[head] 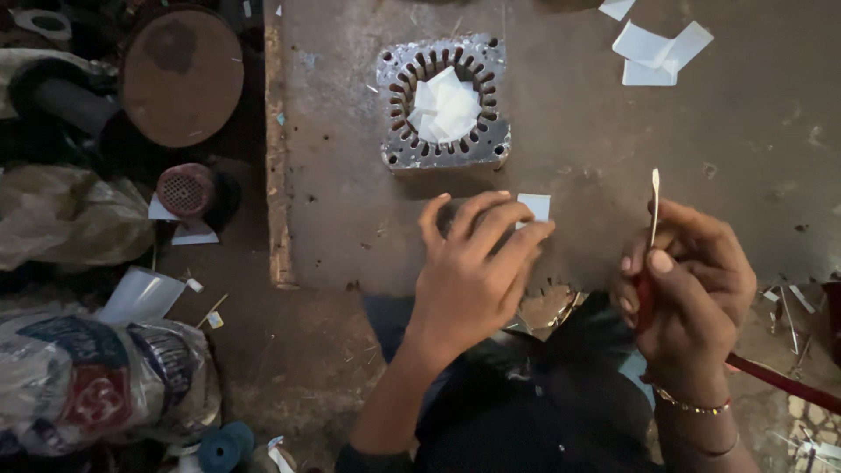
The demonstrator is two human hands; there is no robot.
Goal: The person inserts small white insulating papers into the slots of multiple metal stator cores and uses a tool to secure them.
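Two hands at a dark desk (613, 114), near a slotted metal core.
Left hand (469, 271) presses spread fingers on a white paper slip (535, 207); right hand (688, 285) grips a thin screwdriver (653, 206) upright; metal core (444, 103) lies farther off, holding paper pieces.

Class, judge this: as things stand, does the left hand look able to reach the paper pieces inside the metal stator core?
Probably yes. The left hand rests on the slab just below the stator core, nothing lies between them, and the paper pieces sit exposed in its open centre.
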